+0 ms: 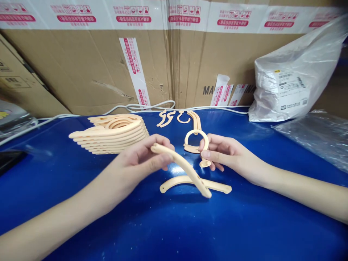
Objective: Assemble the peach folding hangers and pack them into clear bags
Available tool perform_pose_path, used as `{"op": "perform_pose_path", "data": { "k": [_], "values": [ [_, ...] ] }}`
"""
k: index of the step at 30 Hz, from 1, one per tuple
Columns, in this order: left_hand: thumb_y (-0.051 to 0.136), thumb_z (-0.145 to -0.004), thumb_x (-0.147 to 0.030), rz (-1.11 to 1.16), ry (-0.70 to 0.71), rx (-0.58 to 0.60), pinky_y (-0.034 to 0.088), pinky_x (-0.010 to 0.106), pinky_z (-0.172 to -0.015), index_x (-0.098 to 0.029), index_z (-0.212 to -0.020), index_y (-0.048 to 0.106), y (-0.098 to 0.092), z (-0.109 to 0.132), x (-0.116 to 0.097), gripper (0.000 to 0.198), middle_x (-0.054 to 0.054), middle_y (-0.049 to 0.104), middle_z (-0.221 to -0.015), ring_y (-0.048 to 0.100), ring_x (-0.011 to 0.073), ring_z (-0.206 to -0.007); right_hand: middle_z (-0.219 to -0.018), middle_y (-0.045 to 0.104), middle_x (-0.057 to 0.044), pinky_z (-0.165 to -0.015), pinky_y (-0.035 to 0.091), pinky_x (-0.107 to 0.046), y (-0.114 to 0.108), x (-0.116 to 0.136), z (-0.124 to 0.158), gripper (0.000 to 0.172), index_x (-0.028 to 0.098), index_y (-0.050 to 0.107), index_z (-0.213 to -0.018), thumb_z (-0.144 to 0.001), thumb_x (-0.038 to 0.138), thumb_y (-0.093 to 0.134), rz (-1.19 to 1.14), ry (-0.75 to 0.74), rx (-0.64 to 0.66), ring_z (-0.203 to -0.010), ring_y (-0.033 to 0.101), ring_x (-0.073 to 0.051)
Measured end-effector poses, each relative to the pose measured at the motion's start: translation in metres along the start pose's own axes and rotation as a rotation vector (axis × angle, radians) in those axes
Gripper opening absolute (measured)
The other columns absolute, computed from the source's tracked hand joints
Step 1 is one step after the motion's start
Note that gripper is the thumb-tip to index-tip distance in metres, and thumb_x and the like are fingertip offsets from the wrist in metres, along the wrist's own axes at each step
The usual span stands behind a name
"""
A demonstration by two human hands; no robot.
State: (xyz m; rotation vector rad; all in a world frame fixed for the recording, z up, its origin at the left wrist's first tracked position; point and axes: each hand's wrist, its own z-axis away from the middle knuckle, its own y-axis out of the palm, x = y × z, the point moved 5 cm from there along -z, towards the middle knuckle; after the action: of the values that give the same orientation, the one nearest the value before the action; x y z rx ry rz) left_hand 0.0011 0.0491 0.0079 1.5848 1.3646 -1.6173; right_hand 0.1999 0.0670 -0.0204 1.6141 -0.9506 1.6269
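My left hand (149, 157) pinches a curved cream hanger arm (187, 170) near its upper end; the arm slants down to the right. In my right hand (220, 152) is a cream hanger hook (196, 133), gripped between thumb and fingers with its round loop up and its flared base down. Below both hands, a second curved hanger arm (176, 180) lies on the blue table (174, 224), partly covered from view by the held arm. Behind my right hand lie more cream hanger arms (193, 121), and loose hooks (170, 117) rest to their left.
A stack of cream folding hangers (116, 134) stands on the left. White cable (130, 107) runs along the back edge before cardboard boxes (89, 69). A labelled plastic bag (288, 83) stands at the back right, with clear plastic film (318, 134) beside it.
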Motion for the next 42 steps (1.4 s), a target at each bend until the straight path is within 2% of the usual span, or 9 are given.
{"op": "perform_pose_path", "data": {
  "k": [5, 10, 12, 14, 17, 20, 26, 32, 42],
  "values": [
    [0.054, -0.093, -0.027, 0.321, -0.134, -0.072, 0.059, 0.026, -0.072, -0.02, -0.086, 0.064, -0.004, -0.002, -0.002, 0.014, 0.002, 0.062, -0.085, 0.064, 0.0144, -0.079, -0.074, 0.061, 0.003, -0.049, 0.041, -0.015, -0.002, -0.002, -0.002, 0.018, 0.019, 0.059, -0.089, -0.09, 0.035, 0.066, 0.045, -0.013, -0.002, -0.061, 0.052, -0.006],
    [0.052, -0.096, -0.045, 0.447, -0.287, 0.097, 0.05, 0.019, -0.042, -0.02, -0.089, 0.059, 0.008, 0.004, -0.001, 0.026, -0.002, 0.058, -0.069, 0.055, 0.0091, -0.047, -0.076, 0.061, 0.002, -0.051, 0.042, -0.015, -0.003, -0.003, 0.0, 0.017, 0.019, 0.062, -0.091, -0.089, 0.036, 0.067, 0.073, -0.01, 0.002, -0.065, 0.053, -0.007],
    [0.047, -0.097, -0.049, 0.301, -0.274, 0.108, 0.037, 0.016, -0.034, -0.021, -0.091, 0.056, 0.007, 0.005, 0.0, 0.031, -0.005, 0.054, -0.065, 0.043, 0.0046, -0.037, -0.076, 0.062, 0.002, -0.051, 0.042, -0.015, -0.002, -0.003, 0.001, 0.017, 0.019, 0.062, -0.09, -0.089, 0.035, 0.067, 0.073, 0.0, 0.0, -0.065, 0.053, -0.006],
    [0.041, -0.1, -0.046, -0.031, -0.162, 0.107, 0.032, 0.016, -0.037, -0.02, -0.087, 0.055, 0.004, 0.005, -0.002, 0.033, -0.007, 0.05, -0.061, 0.038, 0.0042, -0.038, -0.076, 0.063, 0.002, -0.051, 0.041, -0.015, -0.001, -0.002, 0.001, 0.017, 0.018, 0.062, -0.089, -0.089, 0.034, 0.068, 0.069, 0.008, -0.001, -0.064, 0.052, -0.006],
    [0.037, -0.102, -0.037, -0.581, 0.083, 0.141, 0.035, 0.02, -0.049, -0.02, -0.082, 0.056, 0.005, 0.007, -0.006, 0.032, -0.004, 0.054, -0.062, 0.05, 0.0091, -0.053, -0.077, 0.066, 0.001, -0.052, 0.042, -0.015, 0.0, 0.0, 0.0, 0.017, 0.018, 0.06, -0.089, -0.087, 0.033, 0.07, 0.045, 0.019, 0.0, -0.063, 0.053, -0.005],
    [0.031, -0.103, -0.034, -0.82, 0.201, 0.155, 0.034, 0.023, -0.053, -0.021, -0.09, 0.059, 0.009, 0.01, -0.004, 0.033, -0.004, 0.06, -0.068, 0.055, 0.0114, -0.058, -0.079, 0.07, 0.001, -0.051, 0.042, -0.015, -0.001, 0.0, 0.0, 0.021, 0.02, 0.056, -0.092, -0.085, 0.031, 0.072, 0.031, 0.038, -0.008, -0.063, 0.056, -0.006],
    [0.038, -0.101, -0.037, -0.866, 0.194, 0.14, 0.028, 0.024, -0.05, -0.02, -0.076, 0.048, 0.012, 0.009, 0.001, 0.032, -0.007, 0.046, -0.058, 0.044, 0.01, -0.05, -0.079, 0.072, 0.001, -0.05, 0.042, -0.018, -0.002, 0.0, -0.001, 0.023, 0.02, 0.051, -0.092, -0.085, 0.03, 0.071, 0.031, 0.035, -0.027, -0.061, 0.059, -0.008],
    [0.036, -0.102, -0.032, -0.815, 0.233, 0.136, 0.032, 0.023, -0.055, -0.02, -0.081, 0.048, 0.017, 0.01, 0.002, 0.028, -0.004, 0.052, -0.071, 0.049, 0.0113, -0.061, -0.087, 0.074, -0.005, -0.051, 0.041, -0.021, -0.001, 0.003, -0.001, 0.017, 0.019, 0.056, -0.087, -0.086, 0.03, 0.069, 0.023, 0.024, -0.029, -0.076, 0.066, -0.014],
    [0.035, -0.103, -0.039, -0.715, 0.151, 0.225, 0.028, 0.024, -0.051, -0.02, -0.08, 0.049, 0.021, 0.011, 0.004, 0.032, -0.006, 0.048, -0.064, 0.043, 0.0103, -0.054, -0.078, 0.068, 0.001, -0.053, 0.041, -0.019, -0.009, -0.001, -0.002, 0.026, 0.02, 0.058, -0.089, -0.077, 0.03, 0.079, -0.04, 0.032, -0.128, -0.068, 0.057, -0.009]
  ]
}}
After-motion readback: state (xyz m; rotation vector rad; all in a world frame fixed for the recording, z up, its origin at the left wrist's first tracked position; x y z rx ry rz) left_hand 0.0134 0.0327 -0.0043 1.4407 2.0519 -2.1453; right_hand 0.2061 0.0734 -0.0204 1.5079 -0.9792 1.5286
